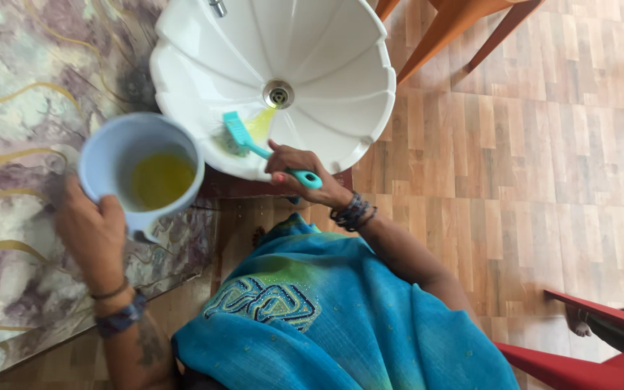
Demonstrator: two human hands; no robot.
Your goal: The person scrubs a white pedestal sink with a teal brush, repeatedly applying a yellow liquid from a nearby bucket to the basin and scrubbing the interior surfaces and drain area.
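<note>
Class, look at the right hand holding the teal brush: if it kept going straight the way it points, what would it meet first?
Probably the yellow-stained basin wall beyond the brush head; the right hand points up-left, though depth is unclear.

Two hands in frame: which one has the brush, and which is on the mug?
The right hand grips the teal brush, bristles down in the white basin. The left hand holds the pale blue mug of yellow liquid.

Bright even daylight, soft shadows, sharp focus
</note>
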